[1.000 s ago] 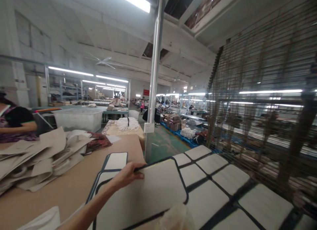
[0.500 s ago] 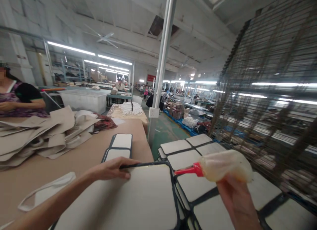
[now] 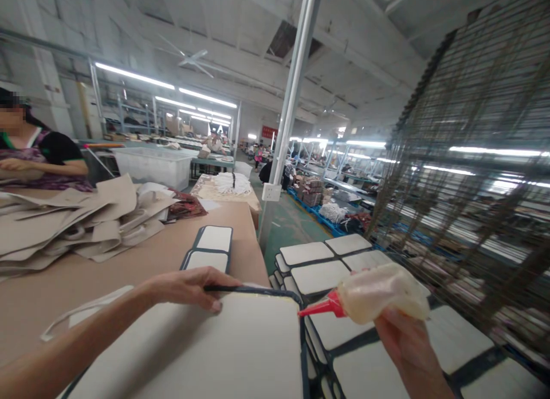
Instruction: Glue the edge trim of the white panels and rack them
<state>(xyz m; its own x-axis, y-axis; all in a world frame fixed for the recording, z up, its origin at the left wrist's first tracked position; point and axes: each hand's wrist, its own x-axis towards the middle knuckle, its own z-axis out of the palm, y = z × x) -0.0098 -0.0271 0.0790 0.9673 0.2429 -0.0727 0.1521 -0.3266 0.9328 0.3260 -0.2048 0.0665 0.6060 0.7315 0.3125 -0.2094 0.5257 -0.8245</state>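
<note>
On a brown worktable [image 3: 141,261] in a long, strip-lit workshop: heaped beige cut pieces [image 3: 77,221], white dark-edged panels [image 3: 210,247], a wire rack [image 3: 485,176] at right. Left hand [image 3: 189,287] flat, fingers pressing the far edge of the big white panel [image 3: 223,353]. Right hand [image 3: 404,339] closed round a squeeze bottle [image 3: 378,293], red nozzle [image 3: 320,307] just above the panel's corner. Since half a second ago, nozzle slightly lower.

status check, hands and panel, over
Left hand pressing white panel at its dark edge. Right hand holding glue bottle, red nozzle at panel corner. Nothing between.
</note>
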